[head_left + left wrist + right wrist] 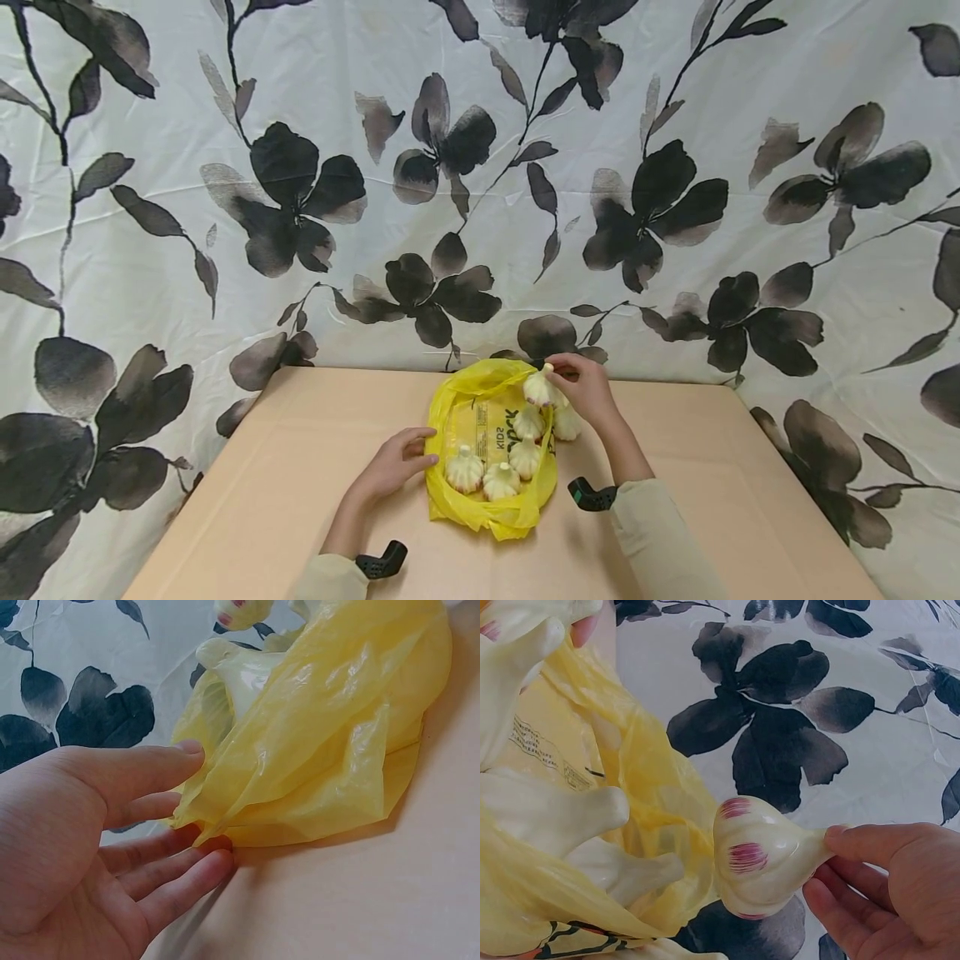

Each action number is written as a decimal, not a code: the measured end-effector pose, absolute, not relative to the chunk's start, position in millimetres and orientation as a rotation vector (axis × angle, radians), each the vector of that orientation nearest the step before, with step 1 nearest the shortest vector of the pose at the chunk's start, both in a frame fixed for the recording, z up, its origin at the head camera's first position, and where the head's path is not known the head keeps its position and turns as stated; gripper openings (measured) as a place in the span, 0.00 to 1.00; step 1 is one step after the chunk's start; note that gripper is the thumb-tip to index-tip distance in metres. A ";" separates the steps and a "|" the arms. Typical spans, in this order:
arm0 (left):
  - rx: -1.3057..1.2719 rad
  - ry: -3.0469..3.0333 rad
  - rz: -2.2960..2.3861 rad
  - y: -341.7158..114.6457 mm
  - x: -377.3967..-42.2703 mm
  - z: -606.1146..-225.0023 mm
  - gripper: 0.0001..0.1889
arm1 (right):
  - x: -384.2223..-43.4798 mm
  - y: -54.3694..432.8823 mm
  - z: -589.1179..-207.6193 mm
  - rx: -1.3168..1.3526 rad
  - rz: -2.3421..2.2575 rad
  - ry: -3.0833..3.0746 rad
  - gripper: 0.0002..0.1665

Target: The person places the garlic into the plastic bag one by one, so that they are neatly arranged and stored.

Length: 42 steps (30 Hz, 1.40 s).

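Note:
A yellow plastic bag (491, 521) lies with its mouth wide, and several white garlic bulbs (465, 471) sit inside it. At the bag's far right rim, my right hand (588, 390) pinches one garlic bulb (761, 859) by its stem, between thumb and fingers. This bulb is glossy, with pinkish-purple streaks. My left hand (393, 462) touches the bag's left edge, its thumb and fingers spread loosely against the plastic (300, 772). Just outside the bag's right side rests another garlic bulb (567, 425), partly hidden by the rim.
The bag rests on a light peach tabletop (300, 433). Behind the table's far edge hangs a white cloth with dark flowers (450, 208). A black wrist camera (382, 560) is worn on the left wrist, another black camera (592, 495) on the right.

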<state>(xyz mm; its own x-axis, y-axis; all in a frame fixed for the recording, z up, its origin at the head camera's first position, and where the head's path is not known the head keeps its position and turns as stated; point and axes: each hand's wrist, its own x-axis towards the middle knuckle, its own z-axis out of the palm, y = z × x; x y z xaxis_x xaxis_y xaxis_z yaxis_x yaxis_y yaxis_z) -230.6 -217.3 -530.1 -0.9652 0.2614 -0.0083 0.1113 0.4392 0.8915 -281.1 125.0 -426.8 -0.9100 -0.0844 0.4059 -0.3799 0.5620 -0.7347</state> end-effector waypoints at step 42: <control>0.272 2.538 1.595 -214.8 -232.9 -526.5 0.26 | -325.9 94.0 -447.4 0.410 1.329 -2.514 0.13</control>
